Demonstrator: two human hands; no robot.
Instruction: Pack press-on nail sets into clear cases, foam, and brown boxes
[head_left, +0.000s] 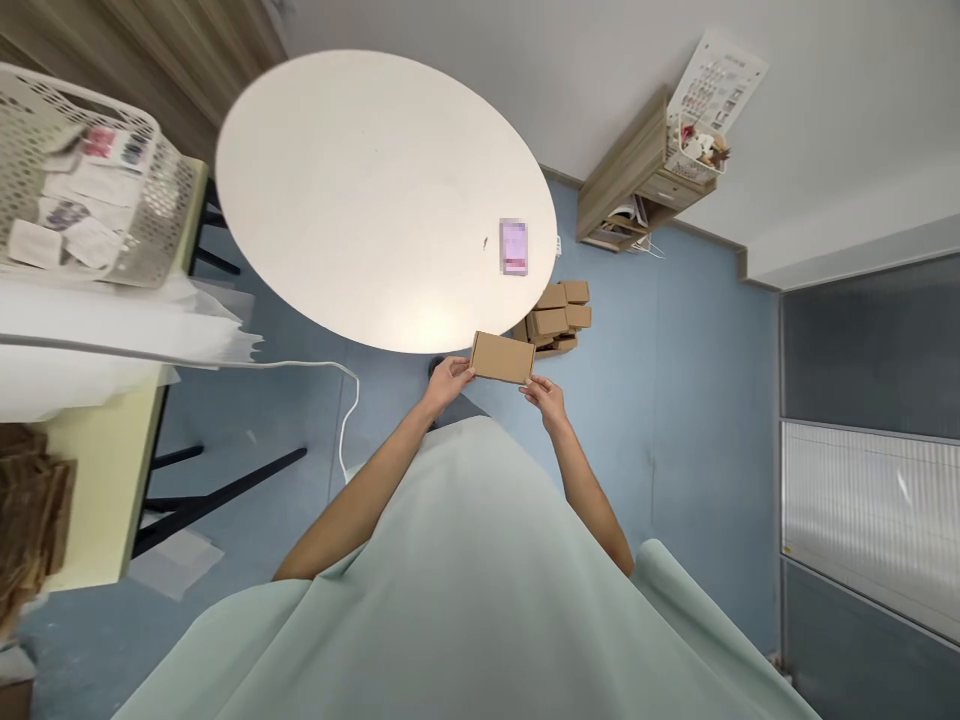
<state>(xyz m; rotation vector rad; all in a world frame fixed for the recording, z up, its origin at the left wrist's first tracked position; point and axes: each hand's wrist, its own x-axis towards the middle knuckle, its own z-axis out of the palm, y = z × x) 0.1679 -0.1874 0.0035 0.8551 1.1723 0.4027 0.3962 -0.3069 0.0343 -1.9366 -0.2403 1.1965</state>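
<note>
A small brown cardboard box [502,358], closed and flat-topped, is held up at the near edge of the white oval table [360,200]. My left hand [449,380] pinches its left end, thumb and fingers at the corner. At the box's lower right corner, the fingers of my right hand [546,397] grip it too. Just beyond and to the right, several similar cardboard boxes [551,321] are piled low beside the table, partly hidden by its edge and by the held box.
A phone [514,247] with a blurred screen lies on the table's right side. To the left, a white basket [161,200] of packets and white sheets [127,320] sit on a yellowish table [112,480]. A white cable [346,400] hangs from there. A wooden cabinet [622,170] stands at the back right.
</note>
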